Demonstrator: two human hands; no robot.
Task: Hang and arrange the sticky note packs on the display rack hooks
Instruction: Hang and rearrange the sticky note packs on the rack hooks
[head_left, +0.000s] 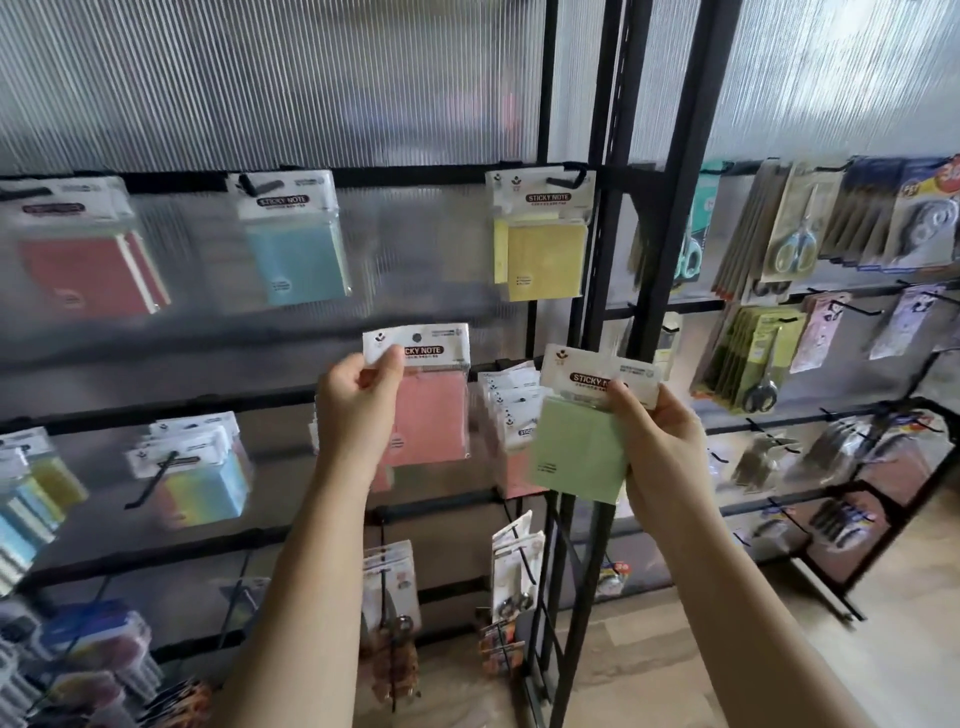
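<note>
Left hand (358, 402): pinches the card top of a pink pack (428, 410), held up before the rack (605, 260).
Right hand (657, 436): grips a green pack (579, 449) beside the rack post.
Top hooks: red, blue and yellow packs (543, 236) hang.

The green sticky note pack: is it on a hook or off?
Off: the right hand pinches the green sticky note pack by its header card, tilted, no hook through it.
</note>
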